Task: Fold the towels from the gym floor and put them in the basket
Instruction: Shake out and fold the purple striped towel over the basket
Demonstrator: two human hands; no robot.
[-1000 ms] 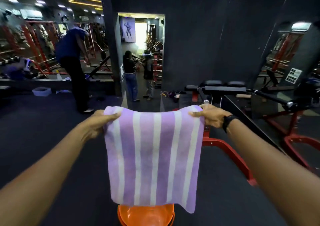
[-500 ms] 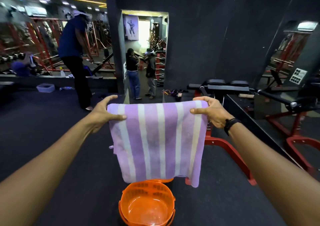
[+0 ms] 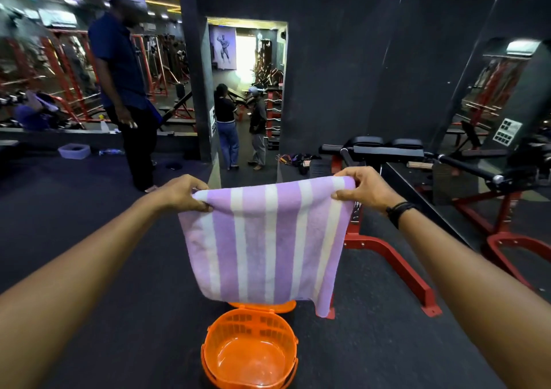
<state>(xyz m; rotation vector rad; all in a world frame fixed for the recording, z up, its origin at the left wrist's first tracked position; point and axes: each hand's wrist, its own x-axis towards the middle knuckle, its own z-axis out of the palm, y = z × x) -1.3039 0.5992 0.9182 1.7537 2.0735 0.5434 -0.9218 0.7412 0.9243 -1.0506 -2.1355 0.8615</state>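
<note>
Head view shows us, nearest the bottom edge of the dark gym floor (image 3: 89,314), an orange basket (image 3: 250,354) standing upright with slotted walls and nothing in it. Just above it hangs a purple-and-white striped towel (image 3: 264,245), folded over along its top edge, its lower hem covering the basket's far rim without our being able to tell whether they touch. Our left hand (image 3: 182,193) pinches the towel's top left corner between curled fingers and thumb; our right hand (image 3: 362,190) pinches the top right corner the same way, a black wristband (image 3: 399,211) on that wrist. Both arms reach straight out, holding the cloth spread in the air. Beyond the towel to the right stands a red-framed bench (image 3: 384,153) with black pads. Farther left a person in a blue shirt (image 3: 125,90) stands on the floor, and two more people (image 3: 241,126) stand in the lit doorway behind.
</note>
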